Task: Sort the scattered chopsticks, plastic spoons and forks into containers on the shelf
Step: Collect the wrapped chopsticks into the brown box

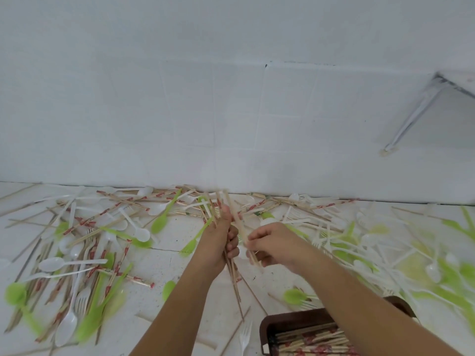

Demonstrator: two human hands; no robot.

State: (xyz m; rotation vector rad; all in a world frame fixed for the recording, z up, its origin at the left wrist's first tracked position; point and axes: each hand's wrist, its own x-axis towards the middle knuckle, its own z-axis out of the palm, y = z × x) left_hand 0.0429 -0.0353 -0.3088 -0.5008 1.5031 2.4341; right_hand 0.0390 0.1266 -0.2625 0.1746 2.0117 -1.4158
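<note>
Standing upright at frame centre, a bundle of chopsticks (218,204) is gripped mid-length by the curled left hand (221,244), while one stick (237,224) at its 3 o'clock is pinched by the right hand (273,245); light, stiff and slippery, they are judged best clasped mid-shaft.

No word, number or brand can be read anywhere. The paper sleeves on some chopsticks (336,203) carry red print, but it is too blurred to make out.
</note>
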